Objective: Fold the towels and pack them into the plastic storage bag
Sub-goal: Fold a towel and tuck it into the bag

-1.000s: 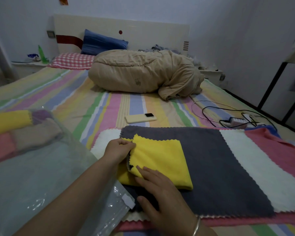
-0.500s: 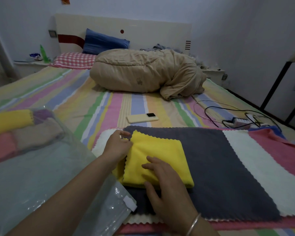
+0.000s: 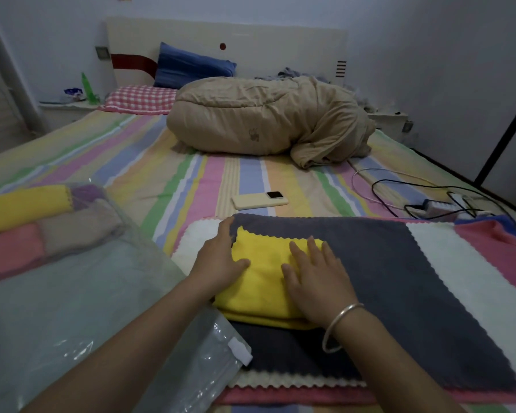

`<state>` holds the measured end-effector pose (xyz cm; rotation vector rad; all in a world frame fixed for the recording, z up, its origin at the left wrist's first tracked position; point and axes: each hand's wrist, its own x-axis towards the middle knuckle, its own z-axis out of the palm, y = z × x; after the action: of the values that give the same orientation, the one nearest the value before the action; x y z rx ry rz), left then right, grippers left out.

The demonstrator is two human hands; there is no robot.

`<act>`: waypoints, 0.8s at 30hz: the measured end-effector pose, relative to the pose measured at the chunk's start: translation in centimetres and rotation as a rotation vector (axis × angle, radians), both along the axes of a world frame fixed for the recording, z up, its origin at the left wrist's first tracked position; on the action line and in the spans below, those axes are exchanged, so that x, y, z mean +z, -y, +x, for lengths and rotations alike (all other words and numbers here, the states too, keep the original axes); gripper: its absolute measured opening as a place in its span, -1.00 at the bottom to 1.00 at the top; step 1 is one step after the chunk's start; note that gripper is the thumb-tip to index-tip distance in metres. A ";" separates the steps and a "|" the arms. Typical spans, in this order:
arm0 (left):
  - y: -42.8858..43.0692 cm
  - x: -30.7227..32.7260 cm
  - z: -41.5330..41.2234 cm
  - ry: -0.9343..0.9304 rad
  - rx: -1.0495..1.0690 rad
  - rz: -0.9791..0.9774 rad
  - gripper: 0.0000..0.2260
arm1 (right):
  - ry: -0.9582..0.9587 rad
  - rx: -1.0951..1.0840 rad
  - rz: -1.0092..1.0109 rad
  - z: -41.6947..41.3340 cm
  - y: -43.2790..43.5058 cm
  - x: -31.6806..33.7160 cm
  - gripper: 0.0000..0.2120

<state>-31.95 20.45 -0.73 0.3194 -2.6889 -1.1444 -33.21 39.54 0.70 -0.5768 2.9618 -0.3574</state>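
The yellow towel point(image 3: 264, 281) lies folded into a small thick pad on the near left part of a grey towel point(image 3: 399, 281), which is spread flat over a white one point(image 3: 459, 278) and a pink one point(image 3: 501, 248) on the bed point(image 3: 161, 174), close to its near edge. Both hands rest flat on the pad with straight fingers, gripping nothing: the left hand point(image 3: 218, 260) covers its left edge, the right hand point(image 3: 316, 278) its right half. The cloth looks soft, light and limp, with a fluffy nap that should not slide much; its layers will likely spring apart if it is lifted by one corner. A safer hold would be to slip fingers under the two short sides, thumbs on top, and carry it as a flat bundle. The plastic bag point(image 3: 72, 308) lies just beside it at the near left of the bed, its mouth almost touching the pad's near corner; it is slick and floppy, so the opening may need holding up. Rolled towels point(image 3: 21, 231) already sit at its far end.
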 end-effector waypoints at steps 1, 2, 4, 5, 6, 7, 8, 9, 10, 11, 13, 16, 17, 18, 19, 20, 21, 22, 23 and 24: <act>0.0 0.1 0.1 0.001 0.003 -0.014 -0.23 | 0.041 -0.009 0.046 -0.3 0.1 -0.3 -0.43; 0.2 0.2 0.0 -0.004 0.005 -0.023 -0.22 | 0.078 -0.013 0.089 -0.5 0.1 -0.7 -0.41; 0.5 0.4 0.1 0.007 0.004 -0.044 -0.19 | 0.103 -0.018 0.147 -0.4 0.1 -1.6 -0.38; 0.5 0.5 0.2 0.019 -0.003 -0.061 -0.18 | 0.087 -0.018 0.154 -0.1 0.1 -2.2 -0.36; 0.3 0.5 0.4 0.025 -0.009 -0.090 -0.18 | 0.065 -0.018 0.150 0.2 0.1 -2.7 -0.34; 0.0 0.6 0.6 0.037 -0.004 -0.152 -0.18 | 0.044 -0.016 0.135 0.4 0.1 -3.2 -0.29; -0.5 0.6 0.8 0.046 0.027 -0.266 -0.19 | 0.027 -0.015 0.105 0.5 0.0 -3.4 -0.22; -1.2 0.8 1.0 0.050 0.080 -0.427 -0.22 | 0.023 -0.019 0.051 0.5 -0.1 -3.5 -0.16; -2.0 1.0 1.0 0.017 0.124 -0.599 -0.26 | 0.023 -0.039 -0.029 0.4 -0.3 -3.3 -0.13; -2.8 1.2 1.0 -0.033 0.127 -0.720 -0.31 | 0.009 -0.083 -0.142 0.3 -0.7 -2.9 -0.18; -4.2 1.6 0.9 -0.055 0.023 -0.801 -0.39 | -0.043 -0.238 -0.440 0.1 -1.9 -2.1 -0.39; -5.7 1.0 0.9 0.110 -0.183 -0.819 -0.49 | 0.217 -0.438 -0.747 0.0 -3.7 -1.1 -0.46; -6.0 0.7 1.0 0.183 -0.224 -0.816 -0.49 | 0.331 -0.454 -0.798 0.1 -3.9 -1.1 -0.44; -6.1 0.2 1.1 0.251 -0.249 -0.810 -0.48 | 0.418 -0.456 -0.837 0.1 -4.1 -1.1 -0.42; -6.4 -0.1 1.1 0.301 -0.259 -0.796 -0.47 | 0.474 -0.453 -0.877 0.2 -4.1 -1.2 -0.42; -6.6 -0.4 1.1 0.325 -0.258 -0.772 -0.46 | 0.501 -0.451 -0.925 0.2 -4.3 -1.2 -0.44; -6.9 -0.4 1.1 0.333 -0.255 -0.746 -0.44 | 0.499 -0.447 -0.980 0.1 -4.5 -0.9 -0.47; -7.3 -0.4 1.0 0.331 -0.254 -0.718 -0.43 | 0.469 -0.449 -1.034 -0.1 -5.1 -0.5 -0.51; -7.9 -0.3 1.0 0.315 -0.260 -0.688 -0.41 | 0.417 -0.458 -1.075 -0.4 -5.9 0.1 -0.54; -8.6 -0.2 0.9 0.290 -0.268 -0.667 -0.39 | 0.362 -0.478 -1.094 -0.8 -6.8 0.8 -0.58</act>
<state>-31.05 29.01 -0.89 0.0099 -3.2372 -0.1971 -33.99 46.35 1.51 0.1710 2.2796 -1.9038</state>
